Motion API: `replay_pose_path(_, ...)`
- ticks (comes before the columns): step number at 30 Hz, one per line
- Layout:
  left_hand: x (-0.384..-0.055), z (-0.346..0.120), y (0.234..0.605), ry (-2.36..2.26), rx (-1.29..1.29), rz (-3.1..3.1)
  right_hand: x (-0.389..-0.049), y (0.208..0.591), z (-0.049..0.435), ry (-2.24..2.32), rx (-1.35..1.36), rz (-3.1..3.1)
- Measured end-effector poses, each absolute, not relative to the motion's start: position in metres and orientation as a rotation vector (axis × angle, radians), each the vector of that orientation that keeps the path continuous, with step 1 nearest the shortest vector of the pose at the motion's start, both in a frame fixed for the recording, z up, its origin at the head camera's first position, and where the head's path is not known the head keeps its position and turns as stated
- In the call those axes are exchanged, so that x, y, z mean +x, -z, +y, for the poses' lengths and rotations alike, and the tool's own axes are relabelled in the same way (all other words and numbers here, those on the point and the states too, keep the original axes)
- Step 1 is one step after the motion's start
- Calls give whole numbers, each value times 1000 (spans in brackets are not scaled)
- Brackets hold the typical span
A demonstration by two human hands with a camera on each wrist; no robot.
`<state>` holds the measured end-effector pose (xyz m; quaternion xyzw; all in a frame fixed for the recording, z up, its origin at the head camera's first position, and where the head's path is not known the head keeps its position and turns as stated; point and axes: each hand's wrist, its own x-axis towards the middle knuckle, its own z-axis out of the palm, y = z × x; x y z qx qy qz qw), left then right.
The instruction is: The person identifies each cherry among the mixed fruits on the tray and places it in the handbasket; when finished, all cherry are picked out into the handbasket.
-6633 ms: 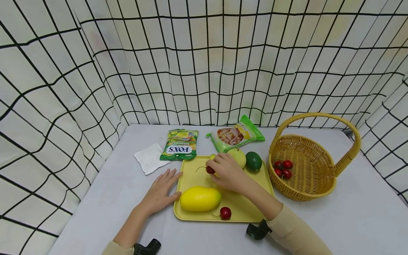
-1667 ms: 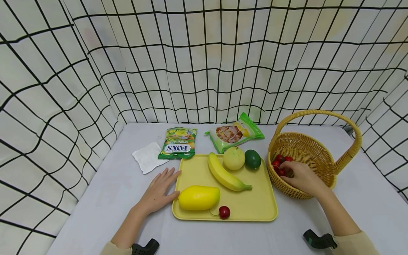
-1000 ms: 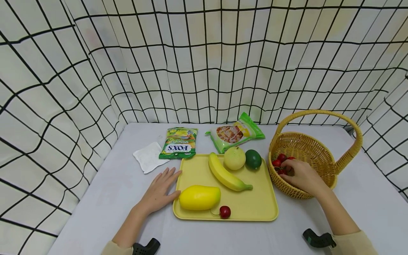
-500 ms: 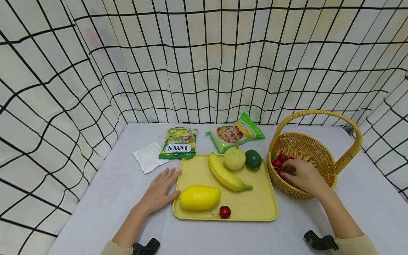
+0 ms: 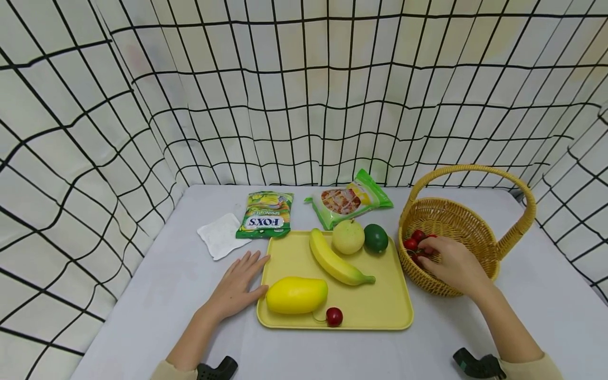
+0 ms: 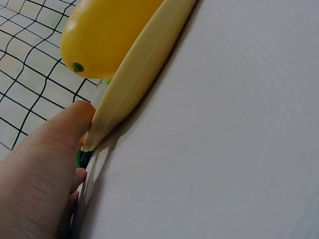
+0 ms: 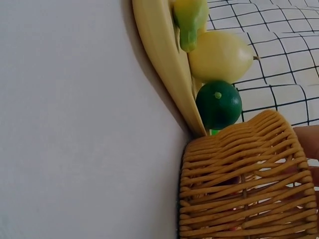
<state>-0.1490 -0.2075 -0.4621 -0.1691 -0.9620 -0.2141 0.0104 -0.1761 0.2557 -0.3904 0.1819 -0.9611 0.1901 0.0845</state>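
Observation:
My left hand (image 5: 238,287) lies flat with spread fingers at the left edge of the yellow tray (image 5: 375,309); its thumb touches the rim in the left wrist view. On the tray are a yellow mango-like fruit (image 5: 296,295), a banana (image 5: 338,262), a pale yellow-green pear (image 5: 348,237), a dark green lime-like fruit (image 5: 376,238) and one stemmed cherry (image 5: 334,316). My right hand (image 5: 451,263) reaches into the wicker basket (image 5: 475,237), thumb and fingertips curled around a cherry, mostly hidden. Other cherries (image 5: 418,235) lie beside the fingertips. The basket wall hides most of this hand in the right wrist view.
Behind the tray lie a green FOX'S candy bag (image 5: 266,215) and a green snack packet (image 5: 349,200). A white square packet (image 5: 220,236) lies at the left. The basket's tall handle (image 5: 475,169) arches over it. Black netting (image 5: 304,105) surrounds the table's back and sides.
My right hand has gone from above the tray, carrying a cherry, into the basket at right. There its fingers have shifted only slightly. My left hand has stayed at the tray's edge.

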Motion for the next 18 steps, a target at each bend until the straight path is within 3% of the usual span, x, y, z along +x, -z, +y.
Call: replay_pose_path(18,-151,-208,464,686,-523,-2997,-160,388,229,-491,729,-2566)
